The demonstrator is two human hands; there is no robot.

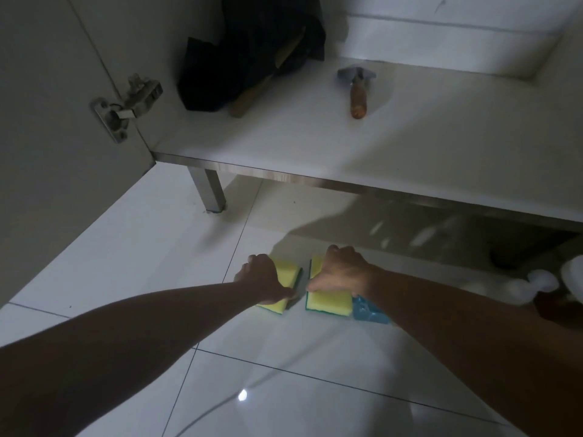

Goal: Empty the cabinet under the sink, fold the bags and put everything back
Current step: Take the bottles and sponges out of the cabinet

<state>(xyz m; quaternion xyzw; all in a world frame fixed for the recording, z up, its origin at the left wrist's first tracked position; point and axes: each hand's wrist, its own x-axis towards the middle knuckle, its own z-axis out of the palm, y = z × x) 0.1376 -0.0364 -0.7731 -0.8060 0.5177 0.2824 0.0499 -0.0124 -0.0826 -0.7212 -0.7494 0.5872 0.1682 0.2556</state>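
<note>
Two yellow sponges are held down on the white tiled floor [284, 383] in front of the open cabinet; the left sponge [285, 272] is gripped by the left hand [263, 277], whose fingers are curled over its near edge, and the right sponge [328, 302] is gripped by the right hand [342, 269], fingers wrapped over its far side; a dark green scouring layer is seen along each sponge's inner edge. A blue sponge [370, 312] lies touching the right sponge, partly under the right wrist. On the cabinet shelf [315, 143] a dark bag [239, 52] is slumped at the back left with wooden handles [244, 100] protruding from it; a wooden-handled tool [357, 93] with a metal head lies well apart to its right. The door hinge [126, 105] is seen at the left; white plastic [536, 282] is glimpsed at the right edge.
</note>
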